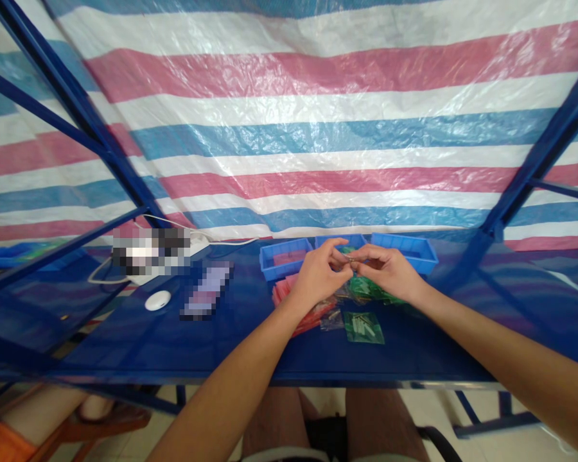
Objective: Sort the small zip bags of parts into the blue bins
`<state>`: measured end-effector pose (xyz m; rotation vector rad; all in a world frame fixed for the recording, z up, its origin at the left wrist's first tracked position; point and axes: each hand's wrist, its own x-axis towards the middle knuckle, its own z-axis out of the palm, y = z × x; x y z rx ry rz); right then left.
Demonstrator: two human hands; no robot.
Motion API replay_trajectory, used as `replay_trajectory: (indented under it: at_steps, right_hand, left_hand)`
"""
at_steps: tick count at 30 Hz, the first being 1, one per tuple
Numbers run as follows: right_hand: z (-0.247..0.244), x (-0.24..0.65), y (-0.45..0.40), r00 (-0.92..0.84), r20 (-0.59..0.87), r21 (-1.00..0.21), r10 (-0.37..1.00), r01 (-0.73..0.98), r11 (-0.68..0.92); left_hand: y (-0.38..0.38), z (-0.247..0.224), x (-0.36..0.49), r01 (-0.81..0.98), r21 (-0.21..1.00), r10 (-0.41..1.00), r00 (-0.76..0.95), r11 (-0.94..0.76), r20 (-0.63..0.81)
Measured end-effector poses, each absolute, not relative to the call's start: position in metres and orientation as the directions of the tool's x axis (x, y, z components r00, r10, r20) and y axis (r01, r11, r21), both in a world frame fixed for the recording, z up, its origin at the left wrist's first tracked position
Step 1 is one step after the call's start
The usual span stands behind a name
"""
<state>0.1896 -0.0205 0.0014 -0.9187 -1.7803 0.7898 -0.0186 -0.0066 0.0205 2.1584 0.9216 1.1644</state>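
My left hand (319,273) and my right hand (389,268) meet above the table, fingertips pinched together around something small and thin that I cannot make out. Beneath the left hand lies a pile of pink-red plastic bags (313,319), with a small clear bag (332,319) at its edge. Green plastic bags (366,290) lie below the right hand. Nearer the front edge, a green see-through bag (364,328) holds several pale, stick-like pieces. Just behind the hands stand a left blue bin (286,264) with pink bags inside, a partly hidden middle bin (324,242) and a right bin (421,258).
On the blue table (250,346), left of the bins, lie a blurred phone-shaped object (207,292), a white rounded case (158,300) and a white power strip (173,264) with cables. A striped tarp (318,147) hangs behind, between blue posts. Another person's leg (48,410) shows lower left.
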Motion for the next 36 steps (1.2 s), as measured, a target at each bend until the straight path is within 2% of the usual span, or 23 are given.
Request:
replay_trajectory:
  at_steps: [8, 17, 25, 36]
  right_hand:
    - [-0.0076, 0.1843, -0.0197, -0.262, 0.383, -0.907, 0.885, 0.074, 0.415]
    - [-0.0030, 0.1829, -0.0216, -0.295, 0.326, -0.926, 0.898, 0.090, 0.366]
    - [-0.0010, 0.1858, -0.0198, -0.238, 0.349, -0.923, 0.906, 0.082, 0.377]
    - [-0.0012, 0.1885, -0.0149, -0.234, 0.333, -0.934, 0.913, 0.053, 0.354]
  left_hand:
    - [-0.0145, 0.0264, -0.0159, 0.371, 0.674, 0.764, 0.408, -0.638, 0.499]
    - [-0.0137, 0.0222, -0.0153, 0.350, 0.657, 0.736, 0.445, -0.667, 0.510]
    - [-0.0102, 0.0206, -0.0150, 0.242, 0.732, 0.741, 0.455, -0.636, 0.494]
    - [-0.0109, 0.0257, -0.0160, 0.296, 0.668, 0.714, 0.467, -0.682, 0.522]
